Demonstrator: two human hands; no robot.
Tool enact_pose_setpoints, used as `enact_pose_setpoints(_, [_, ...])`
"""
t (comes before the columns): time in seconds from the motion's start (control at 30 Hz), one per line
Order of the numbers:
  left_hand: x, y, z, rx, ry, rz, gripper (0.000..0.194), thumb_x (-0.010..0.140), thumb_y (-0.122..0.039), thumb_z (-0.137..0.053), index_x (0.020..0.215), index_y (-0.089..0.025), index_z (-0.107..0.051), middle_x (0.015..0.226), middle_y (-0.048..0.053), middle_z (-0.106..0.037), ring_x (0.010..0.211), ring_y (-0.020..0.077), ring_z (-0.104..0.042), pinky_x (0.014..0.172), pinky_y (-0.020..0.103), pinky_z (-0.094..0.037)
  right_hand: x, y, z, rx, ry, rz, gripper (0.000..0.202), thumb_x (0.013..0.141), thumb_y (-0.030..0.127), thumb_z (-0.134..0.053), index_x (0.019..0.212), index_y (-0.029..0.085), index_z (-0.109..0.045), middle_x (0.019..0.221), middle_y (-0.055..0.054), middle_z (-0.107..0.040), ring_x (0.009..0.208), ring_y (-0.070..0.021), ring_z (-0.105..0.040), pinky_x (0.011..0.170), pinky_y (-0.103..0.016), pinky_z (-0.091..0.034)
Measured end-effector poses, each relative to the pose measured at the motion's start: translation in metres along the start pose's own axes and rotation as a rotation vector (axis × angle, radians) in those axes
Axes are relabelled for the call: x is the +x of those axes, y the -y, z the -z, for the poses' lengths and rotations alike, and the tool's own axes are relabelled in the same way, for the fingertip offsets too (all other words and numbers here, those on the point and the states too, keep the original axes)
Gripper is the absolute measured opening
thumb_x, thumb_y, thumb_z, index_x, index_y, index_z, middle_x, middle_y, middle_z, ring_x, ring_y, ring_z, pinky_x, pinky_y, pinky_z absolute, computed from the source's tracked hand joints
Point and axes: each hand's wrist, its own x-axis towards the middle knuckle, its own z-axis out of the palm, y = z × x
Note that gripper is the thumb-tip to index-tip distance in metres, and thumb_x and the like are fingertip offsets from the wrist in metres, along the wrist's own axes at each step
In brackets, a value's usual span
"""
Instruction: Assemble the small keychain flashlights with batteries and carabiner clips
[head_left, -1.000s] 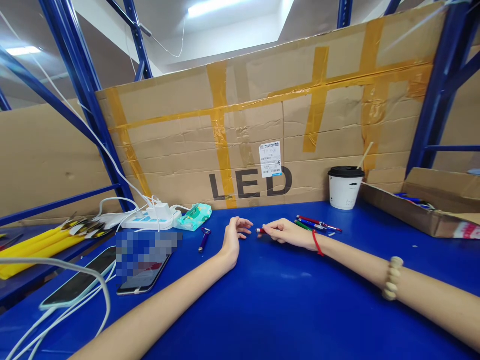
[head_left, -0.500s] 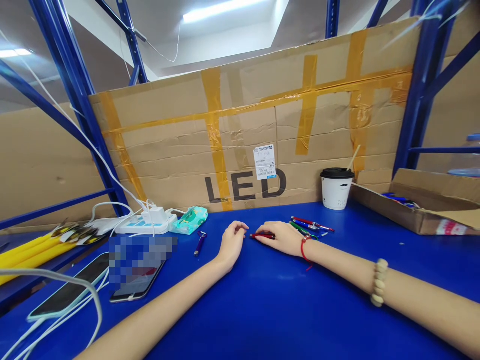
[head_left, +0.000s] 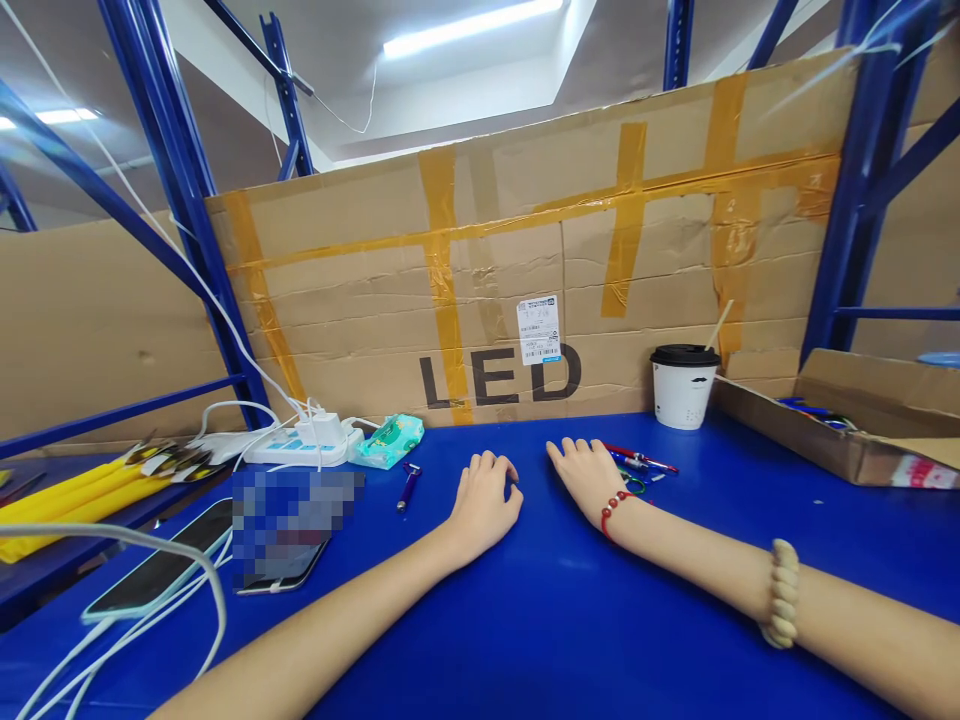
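My left hand [head_left: 487, 508] rests palm down on the blue tabletop, fingers loosely bent and a little apart. No object shows in it, though its underside is hidden. A purple pen-like item [head_left: 407, 488] with a crosswise end lies to its left, not touching. My right hand [head_left: 583, 478], wearing a red bead bracelet [head_left: 613, 512], is stretched out flat with nothing visible in its fingers. Beside and partly behind it is a small pile of pens, including a red pen [head_left: 651, 461] and a green piece [head_left: 634, 484]; the hand covers part of the pile.
At the back right stand a lidded paper cup [head_left: 682, 392] and an open cardboard box [head_left: 832, 440]. A teal packet [head_left: 391, 442], a power strip [head_left: 281, 448] and two phones, one pale-edged [head_left: 165, 560], lie left with white cables. A cardboard sheet [head_left: 360, 330] closes the back.
My right hand has opened out and moved to the right; the red pen at its fingertips is out of sight. My left hand has turned palm down. The view has shifted slightly.
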Motion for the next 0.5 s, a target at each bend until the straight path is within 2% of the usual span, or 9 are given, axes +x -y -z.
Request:
enact_pose_setpoints(0.1, [0.000,0.000,0.007,0.211,0.034,-0.008,0.016,0.081,-0.018,-0.038,0.089,-0.016,-0.053,0.095,0.007,-0.054,0.093,0.0233,-0.048,0.078,0.037,-0.040,-0.004,0.001,0.002,-0.031,-0.007,-0.045,0.031,0.082,0.001,-0.033,0.098,0.011,-0.058,0.093,-0.016,-0.059,0.084,-0.0256,-0.055,0.070,-0.036,-0.036])
enact_pose_setpoints(0.2, [0.002,0.005,0.013,0.440,0.095,0.048,0.026,0.083,-0.010,-0.032,0.100,-0.011,-0.052,0.100,0.013,-0.054,0.095,0.0261,-0.050,0.074,0.036,-0.042,-0.007,0.001,0.008,-0.054,-0.030,-0.057,0.032,0.082,-0.001,-0.031,0.091,0.010,-0.060,0.093,-0.017,-0.056,0.085,-0.0264,-0.054,0.068,-0.036,-0.036])
enact_pose_setpoints(0.37, [0.003,0.011,0.019,0.715,0.104,0.280,0.036,0.080,0.003,-0.025,0.103,-0.004,-0.052,0.101,0.021,-0.055,0.095,0.0300,-0.054,0.072,0.037,-0.043,-0.010,0.003,0.014,-0.042,0.038,-0.129,0.035,0.080,-0.004,-0.029,0.088,0.008,-0.061,0.088,-0.017,-0.054,0.079,-0.0245,-0.054,0.053,-0.030,-0.036])
enact_pose_setpoints(0.5, [0.002,0.014,0.019,0.857,0.101,0.499,0.034,0.084,-0.007,-0.028,0.110,0.005,-0.048,0.104,0.032,-0.052,0.097,0.0412,-0.053,0.065,0.044,-0.044,-0.009,0.005,0.012,-0.046,0.031,-0.138,0.035,0.079,-0.006,-0.028,0.086,0.007,-0.060,0.082,-0.016,-0.054,0.078,-0.0246,-0.054,0.050,-0.028,-0.037])
